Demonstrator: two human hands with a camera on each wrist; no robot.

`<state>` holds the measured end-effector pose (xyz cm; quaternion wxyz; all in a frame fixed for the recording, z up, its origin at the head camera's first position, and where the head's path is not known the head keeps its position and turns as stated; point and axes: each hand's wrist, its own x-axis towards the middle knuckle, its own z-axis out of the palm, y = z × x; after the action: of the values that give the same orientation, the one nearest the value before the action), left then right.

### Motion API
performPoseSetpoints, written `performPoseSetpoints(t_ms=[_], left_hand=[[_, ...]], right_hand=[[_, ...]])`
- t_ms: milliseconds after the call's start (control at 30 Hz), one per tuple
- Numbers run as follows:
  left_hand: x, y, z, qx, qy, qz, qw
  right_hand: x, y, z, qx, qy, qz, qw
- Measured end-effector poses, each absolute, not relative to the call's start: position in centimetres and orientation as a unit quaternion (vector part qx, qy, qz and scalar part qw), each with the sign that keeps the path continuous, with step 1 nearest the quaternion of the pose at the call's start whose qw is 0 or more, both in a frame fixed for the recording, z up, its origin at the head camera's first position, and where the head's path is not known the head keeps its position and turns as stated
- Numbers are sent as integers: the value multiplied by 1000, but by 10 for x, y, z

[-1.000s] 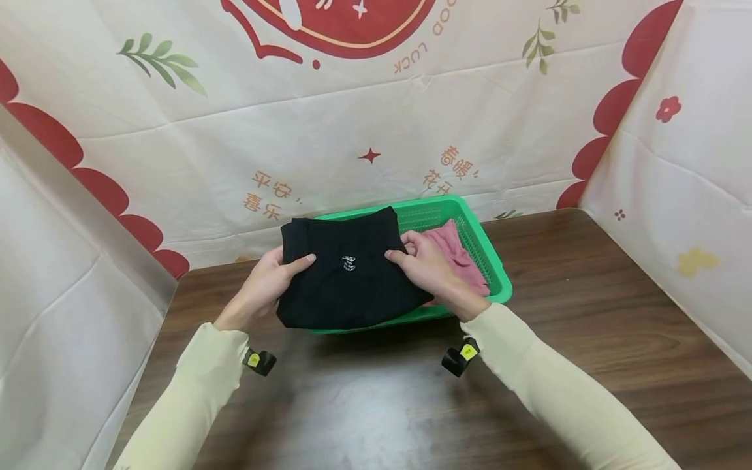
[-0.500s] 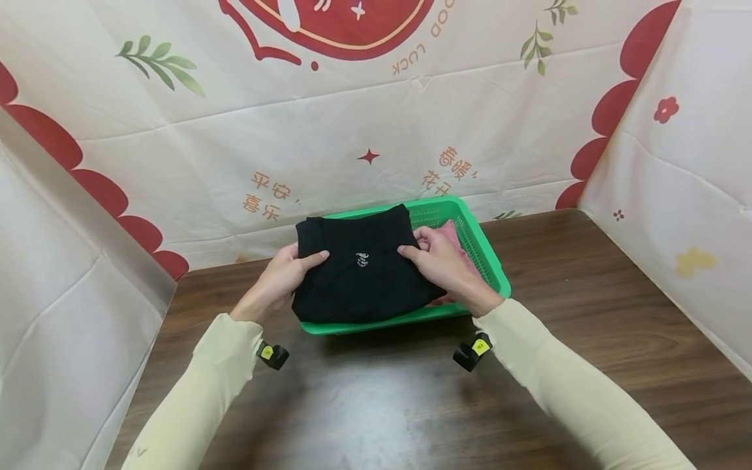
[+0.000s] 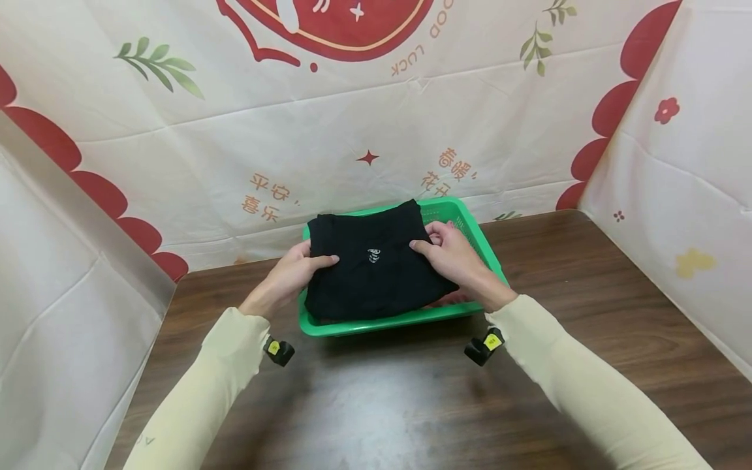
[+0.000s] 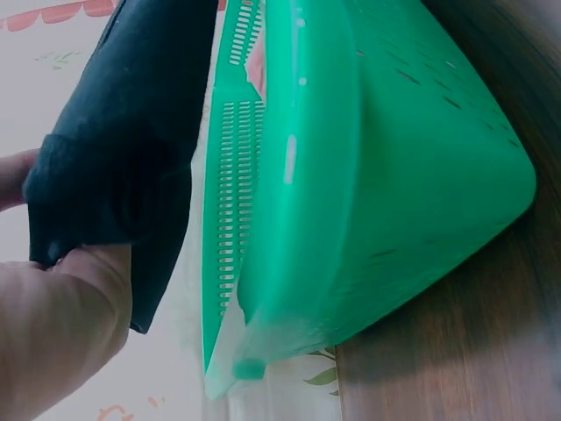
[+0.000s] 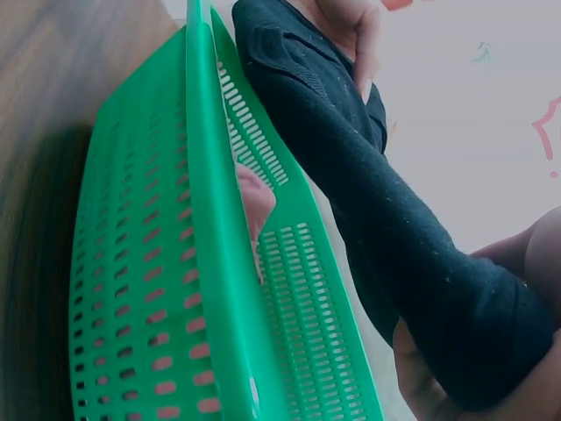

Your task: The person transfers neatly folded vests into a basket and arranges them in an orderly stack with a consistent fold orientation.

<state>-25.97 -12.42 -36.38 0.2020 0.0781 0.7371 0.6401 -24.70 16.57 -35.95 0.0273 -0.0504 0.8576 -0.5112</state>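
A folded black shirt (image 3: 376, 281) with a small white print spans the space between my hands, held over the green plastic basket (image 3: 393, 322). My left hand (image 3: 290, 274) pinches its left edge, thumb on top and fingers underneath. The right hand (image 3: 461, 261) grips the opposite edge the same way. In the left wrist view the shirt (image 4: 123, 167) stands apart from the basket rim, above its opening. A pink cloth (image 5: 256, 203) lies inside the basket, mostly hidden beneath the shirt in the head view.
The basket stands on a brown wooden table (image 3: 376, 405), close against a printed white cloth backdrop (image 3: 329, 137). More white cloth hangs at the left and right sides. Small black wrist cameras (image 3: 279, 351) sit below both wrists.
Both hands have carried the black shirt to the right, so that it lies more fully over the basket and covers more of the pink cloth. Their grips look the same.
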Motion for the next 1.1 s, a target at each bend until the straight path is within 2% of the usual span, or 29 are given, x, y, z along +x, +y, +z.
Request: performPoseSetpoints(t_ms=[533,1100], left_hand=[[-272,-117,-377,91,754,615,210],[-274,-111,-393,91,782,588,187]], right_hand=[[-257,191,-364,-36,861,-507,37],[-256,209,-377,-49,876,-477,59]])
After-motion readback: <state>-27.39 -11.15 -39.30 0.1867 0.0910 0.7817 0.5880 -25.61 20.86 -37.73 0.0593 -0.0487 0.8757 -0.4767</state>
